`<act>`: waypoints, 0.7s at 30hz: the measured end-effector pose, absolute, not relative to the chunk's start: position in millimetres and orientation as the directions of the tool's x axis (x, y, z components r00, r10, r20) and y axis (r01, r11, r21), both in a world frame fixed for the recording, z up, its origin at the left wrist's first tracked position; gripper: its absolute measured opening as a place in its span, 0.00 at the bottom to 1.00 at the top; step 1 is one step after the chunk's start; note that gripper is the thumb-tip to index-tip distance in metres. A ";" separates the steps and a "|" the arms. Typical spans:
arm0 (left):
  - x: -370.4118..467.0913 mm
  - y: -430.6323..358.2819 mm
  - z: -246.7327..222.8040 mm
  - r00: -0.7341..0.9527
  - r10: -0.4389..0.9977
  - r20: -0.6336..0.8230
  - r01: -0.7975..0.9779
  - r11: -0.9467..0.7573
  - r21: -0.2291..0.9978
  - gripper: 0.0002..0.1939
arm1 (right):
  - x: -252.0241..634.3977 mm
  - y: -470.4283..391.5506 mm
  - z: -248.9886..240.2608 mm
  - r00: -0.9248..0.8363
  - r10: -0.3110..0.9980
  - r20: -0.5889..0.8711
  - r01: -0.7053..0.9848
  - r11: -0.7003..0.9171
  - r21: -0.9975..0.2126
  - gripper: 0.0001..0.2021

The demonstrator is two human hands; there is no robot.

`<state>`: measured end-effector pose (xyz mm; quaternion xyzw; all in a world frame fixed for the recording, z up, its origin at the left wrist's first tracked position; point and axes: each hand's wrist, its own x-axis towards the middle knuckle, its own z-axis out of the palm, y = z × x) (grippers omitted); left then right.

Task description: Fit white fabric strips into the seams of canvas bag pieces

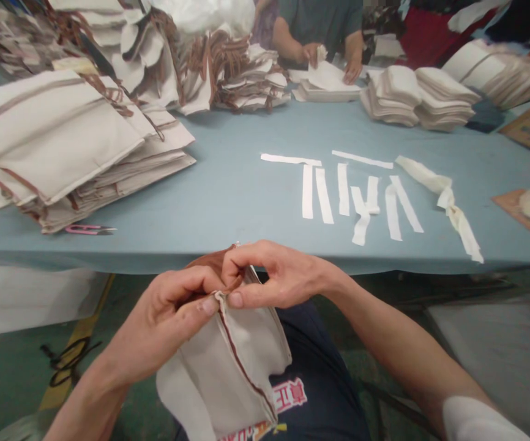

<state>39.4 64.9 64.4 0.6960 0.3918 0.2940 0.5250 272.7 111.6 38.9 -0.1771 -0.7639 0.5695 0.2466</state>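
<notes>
A cream fabric piece [242,355] with a dark brown seam line hangs over my lap, just in front of the table edge. My left hand [168,312] pinches its top edge between thumb and fingers. Close beside it, my right hand [269,272] grips the same edge, thumb and forefinger together near the top of the seam. Brown material [212,260] shows behind the fingers. The fingertips of both hands nearly meet, and what lies between them is partly hidden.
The blue table [228,184] bears a stack of cream fabric pieces [58,141] at left, pink-handled snips [90,229], white strips [308,191] and a twisted pale strip [446,199]. Across it, a person's hands [352,67] touch cream fabric between further piles [393,95].
</notes>
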 end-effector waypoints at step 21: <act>26.8 37.3 57.3 0.471 0.854 0.222 0.432 -0.443 0.785 0.13 | 266.3 82.1 52.0 -0.637 0.564 0.526 0.185 0.774 -0.606 0.05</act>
